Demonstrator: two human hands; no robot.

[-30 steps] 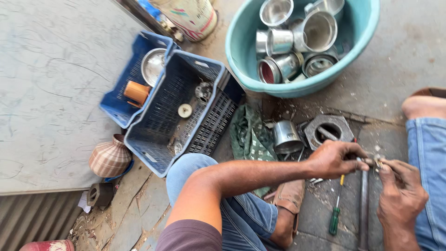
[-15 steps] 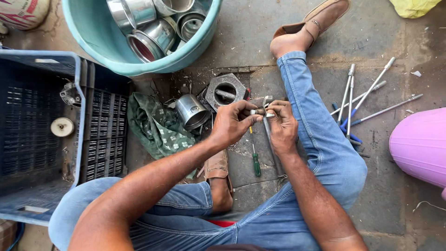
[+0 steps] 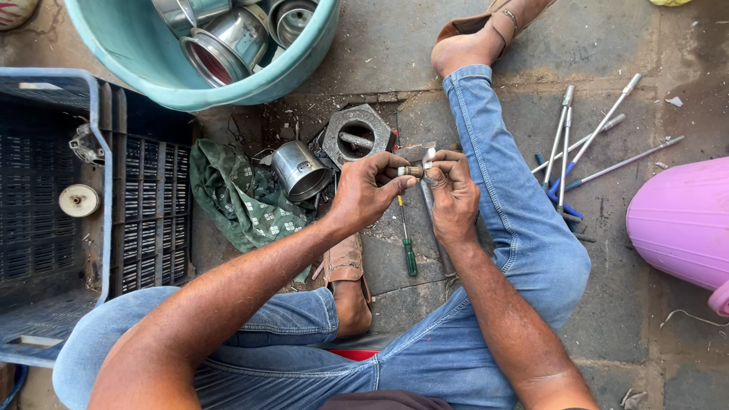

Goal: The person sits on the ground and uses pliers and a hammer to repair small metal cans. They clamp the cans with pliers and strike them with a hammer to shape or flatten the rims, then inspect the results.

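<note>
Sitting cross-legged on the stone floor in blue jeans, the person holds both hands together just above the lap. The left hand (image 3: 368,190) and the right hand (image 3: 452,193) each pinch one end of a small metal part (image 3: 416,171), a short cylinder of brass and silver colour, with thumbs and fingertips closed on it. It looks rigid, light and smooth, likely slippery where polished, so a firm pinch at the two ends, as now, seems the surest hold; too small to say more.

Beneath the hands a green-handled screwdriver (image 3: 408,243) lies on the floor. Just beyond them sit a grey hexagonal metal block (image 3: 357,137) with a round hole and a steel cup (image 3: 298,171) on its side, beside a crumpled green cloth (image 3: 243,197). To the right lie several long metal rods (image 3: 585,144); a pink plastic vessel (image 3: 680,220) stands farther right. A dark blue crate (image 3: 99,175) stands at the left. Farthest off, a teal tub (image 3: 304,64) holds more steel vessels.
</note>
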